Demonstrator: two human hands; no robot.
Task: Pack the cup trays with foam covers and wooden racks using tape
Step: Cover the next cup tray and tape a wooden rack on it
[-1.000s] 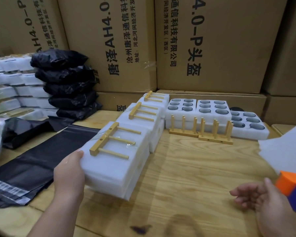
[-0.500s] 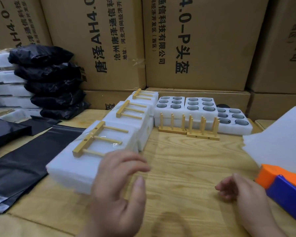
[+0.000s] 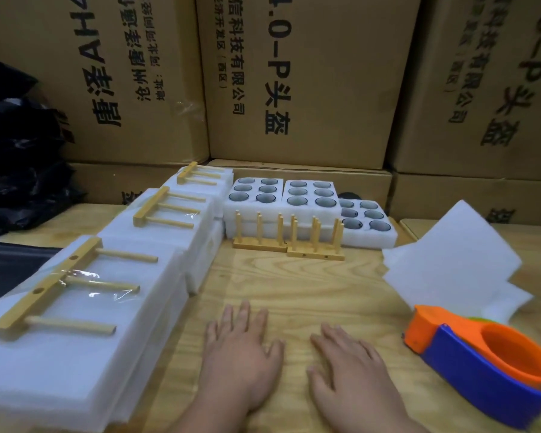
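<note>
Both hands lie flat and empty on the pale wooden tabletop (image 3: 294,285), fingers spread and pointing away from the person. The left hand (image 3: 241,348) rests just beside the nearest finished pack, a white foam block with a light wooden rack taped on top (image 3: 85,304). The uncovered white foam cup trays (image 3: 281,195) sit well ahead, behind two upright wooden peg racks (image 3: 288,242). The orange-and-blue tape dispenser (image 3: 481,367) and white foam cover sheets (image 3: 450,254) lie to the right, nearer the right hand (image 3: 353,367).
</note>
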